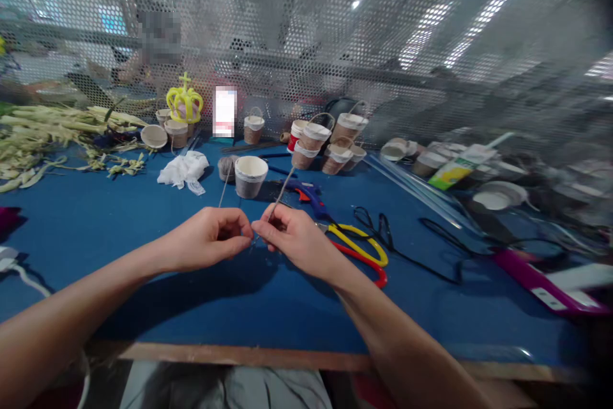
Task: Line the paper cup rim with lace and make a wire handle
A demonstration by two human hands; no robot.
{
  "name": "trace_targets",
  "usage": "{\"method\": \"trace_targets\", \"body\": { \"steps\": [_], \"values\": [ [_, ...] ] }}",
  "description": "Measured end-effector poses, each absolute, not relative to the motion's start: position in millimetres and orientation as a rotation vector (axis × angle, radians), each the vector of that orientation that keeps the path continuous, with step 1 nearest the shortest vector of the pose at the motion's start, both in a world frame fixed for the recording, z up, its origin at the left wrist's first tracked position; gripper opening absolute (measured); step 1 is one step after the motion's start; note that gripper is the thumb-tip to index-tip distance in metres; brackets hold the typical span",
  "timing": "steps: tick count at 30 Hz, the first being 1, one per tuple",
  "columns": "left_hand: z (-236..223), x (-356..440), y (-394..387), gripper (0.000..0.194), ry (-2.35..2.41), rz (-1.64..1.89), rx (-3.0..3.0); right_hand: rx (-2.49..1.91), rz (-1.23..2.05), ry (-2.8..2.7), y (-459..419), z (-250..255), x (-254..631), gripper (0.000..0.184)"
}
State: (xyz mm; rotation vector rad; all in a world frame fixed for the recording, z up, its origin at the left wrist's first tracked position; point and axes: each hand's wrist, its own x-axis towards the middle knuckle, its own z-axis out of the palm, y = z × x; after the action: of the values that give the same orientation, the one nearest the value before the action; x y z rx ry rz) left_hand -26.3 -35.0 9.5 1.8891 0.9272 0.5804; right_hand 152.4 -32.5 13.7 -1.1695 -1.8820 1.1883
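Observation:
My left hand [211, 238] and my right hand [292, 237] meet fingertip to fingertip above the blue table [96, 224]. Both are closed in a pinch on thin grey wire. One wire end [225, 189] rises from the left hand, and another wire end [283, 191] slants up from the right hand. A small white-rimmed brown cup [249, 176] stands just beyond my hands, with a spool of grey wire [226, 166] beside it.
Pliers with yellow and red handles [361, 249], a blue glue gun [311, 195] and black scissors [378, 225] lie right of my hands. More small cups [330, 141], a yellow crown [184, 103], white cloth [184, 170], pale straw strips [52, 128]. Perforated screen [335, 26] behind; a person beyond it.

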Motion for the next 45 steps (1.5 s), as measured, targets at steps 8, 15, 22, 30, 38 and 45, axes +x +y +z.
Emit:
{"method": "trace_targets", "body": {
  "steps": [8, 15, 22, 30, 38, 45],
  "values": [
    [8.1, -21.3, -35.3, 0.025, 1.019, 0.570, 1.861, -1.208, 1.136, -1.879, -33.4, 11.5, 149.1, 0.023],
    [6.6, -21.2, -32.7, 0.028, 0.997, 0.587, 1.810, -1.170, 1.189, -1.853, -35.1, 12.0, 147.2, 0.024],
    [11.1, -23.2, -31.6, 0.028, 0.917, 0.619, 1.707, -0.950, 1.323, -1.853, -36.3, 15.0, 151.4, 0.012],
    [15.7, -28.4, -32.0, 0.018, 0.922, 0.623, 1.818, -1.062, 1.273, -1.879, -32.4, 11.8, 153.3, 0.015],
    [13.4, -30.8, -31.1, 0.017, 0.921, 0.622, 1.868, -1.119, 1.246, -1.907, -33.5, 14.8, 154.9, 0.017],
    [12.8, -28.6, -32.8, 0.019, 0.937, 0.590, 1.879, -1.145, 1.177, -1.940, -34.7, 13.2, 152.6, 0.021]
  ]
}}
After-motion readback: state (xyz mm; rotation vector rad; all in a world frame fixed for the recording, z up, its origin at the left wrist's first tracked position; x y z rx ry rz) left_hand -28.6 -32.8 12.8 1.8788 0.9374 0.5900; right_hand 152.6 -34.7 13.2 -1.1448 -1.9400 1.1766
